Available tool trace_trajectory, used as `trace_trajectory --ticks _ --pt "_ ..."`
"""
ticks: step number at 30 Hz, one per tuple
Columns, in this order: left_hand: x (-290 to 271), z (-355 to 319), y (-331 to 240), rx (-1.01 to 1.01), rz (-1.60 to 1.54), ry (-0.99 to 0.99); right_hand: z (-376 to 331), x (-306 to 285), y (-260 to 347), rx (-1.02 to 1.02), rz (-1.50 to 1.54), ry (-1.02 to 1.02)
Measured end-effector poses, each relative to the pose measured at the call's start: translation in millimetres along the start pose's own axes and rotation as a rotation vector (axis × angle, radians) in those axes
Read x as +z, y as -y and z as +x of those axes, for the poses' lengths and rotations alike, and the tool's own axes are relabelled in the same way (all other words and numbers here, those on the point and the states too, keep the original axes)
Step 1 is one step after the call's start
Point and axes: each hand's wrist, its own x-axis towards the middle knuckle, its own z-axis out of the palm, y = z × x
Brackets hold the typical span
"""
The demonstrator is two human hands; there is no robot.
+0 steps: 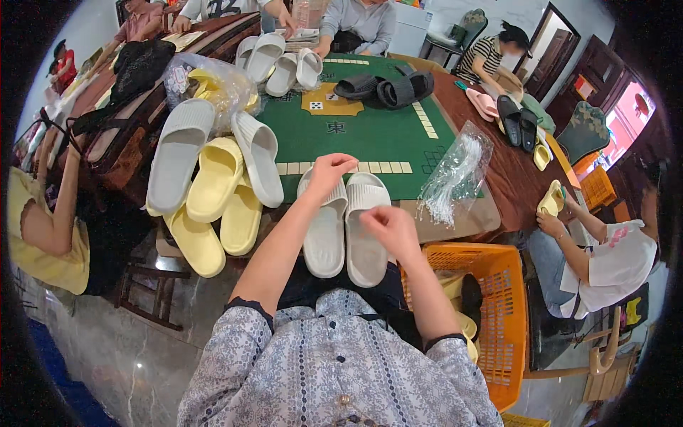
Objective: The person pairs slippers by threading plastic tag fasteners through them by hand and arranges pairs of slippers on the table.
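A pair of light grey slippers stands side by side at the table's near edge, toes away from me: the left slipper [324, 242] and the right slipper [366, 249]. My left hand [331, 176] is over the left slipper's strap, thumb and fingertips pinched together. Above the right slipper's footbed my right hand [391, 229] is curled closed and slightly blurred. Anything thin in either pinch is too small to make out. To the right of the slippers lies a clear plastic bag [459, 171] full of white strings.
At the left, grey slippers [179, 160] and yellow slippers [215, 181] are heaped beside a plastic bag. Black slippers [405, 89] lie on the green mat [299, 146]. An orange crate [518, 320] with slippers stands by my right side. Several people sit around the table.
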Motion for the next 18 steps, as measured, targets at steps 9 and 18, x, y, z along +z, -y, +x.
trace_trajectory --ticks 9,18 --pt "3.0 -4.4 -6.2 -0.035 -0.065 0.026 104.3 30.2 -36.7 -0.149 0.16 -0.238" --pt "1.5 -5.0 0.5 0.036 -0.026 -0.012 99.3 35.0 -37.2 0.008 0.456 -0.247"
